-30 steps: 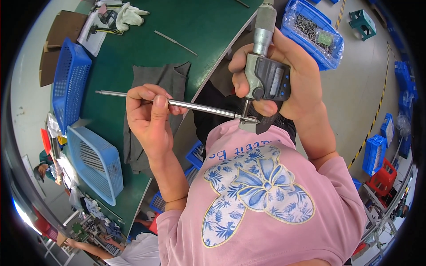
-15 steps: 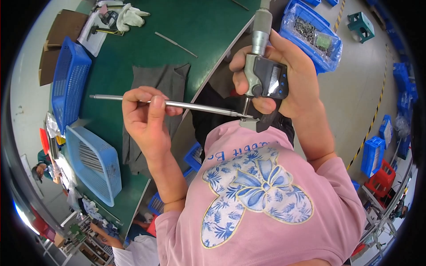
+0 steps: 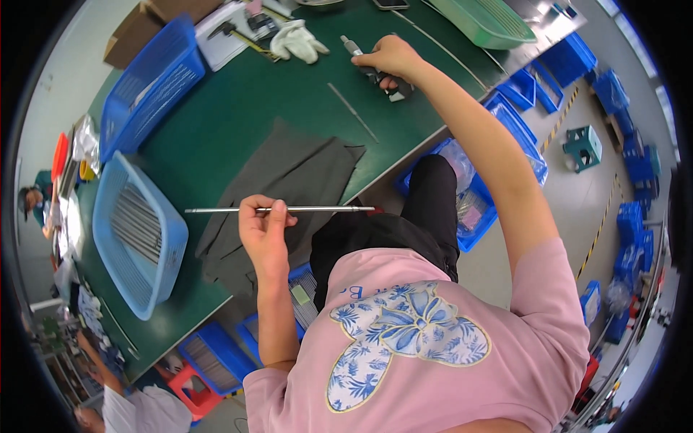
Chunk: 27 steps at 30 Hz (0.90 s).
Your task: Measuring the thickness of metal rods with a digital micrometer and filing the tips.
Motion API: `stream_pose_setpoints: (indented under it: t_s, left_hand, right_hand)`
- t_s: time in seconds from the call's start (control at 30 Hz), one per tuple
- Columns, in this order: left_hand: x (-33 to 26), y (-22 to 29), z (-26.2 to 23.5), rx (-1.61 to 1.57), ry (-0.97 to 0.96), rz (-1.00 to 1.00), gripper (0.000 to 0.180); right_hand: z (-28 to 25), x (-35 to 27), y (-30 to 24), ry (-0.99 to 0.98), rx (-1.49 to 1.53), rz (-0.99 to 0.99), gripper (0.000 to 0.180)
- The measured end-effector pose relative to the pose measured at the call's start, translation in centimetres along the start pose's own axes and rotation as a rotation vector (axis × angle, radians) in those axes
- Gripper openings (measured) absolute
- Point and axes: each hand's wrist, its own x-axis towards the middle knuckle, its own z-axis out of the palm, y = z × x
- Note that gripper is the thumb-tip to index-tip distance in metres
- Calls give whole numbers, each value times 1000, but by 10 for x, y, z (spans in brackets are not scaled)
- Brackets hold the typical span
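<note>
My left hand (image 3: 266, 234) pinches a thin metal rod (image 3: 325, 208) between thumb and fingers. The rod lies level above the grey cloth (image 3: 296, 162) and the near edge of the table, both ends free. Out at the end of my stretched right arm, my right hand (image 3: 395, 59) grips a micrometer (image 3: 398, 92) at the green tabletop. My fingers cover much of its body; whether it rests on the table I cannot tell. A second thin rod (image 3: 352, 112) lies on the green top between the cloth and the micrometer.
A light blue basket (image 3: 172, 249) holding several rods stands at the left, below a darker blue basket (image 3: 191, 68). A white glove (image 3: 298, 41) and a caliper (image 3: 249, 41) lie farther back. A green basket (image 3: 498, 29) is far right. Blue bins (image 3: 473, 231) stand beside my leg.
My right hand has carried the micrometer away from the rod, out to the far part of the table. My left hand still holds the rod, whose right end is now clear of the micrometer.
</note>
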Motion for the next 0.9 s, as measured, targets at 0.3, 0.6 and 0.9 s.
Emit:
stream_pose_setpoints:
  t_s: [0.3,0.6,0.9]
  left_hand:
    - [-10,9,-34,123,45,71,12]
    - [33,3,-47,199,-126,50,14]
    - [127,-1,-67,378,-654,426,30]
  right_hand:
    - [20,29,0,555,-761,-350,39]
    - [119,-94,2,258,-556,-1032,61]
    - [128,-247,95,887,-51,-543,33]
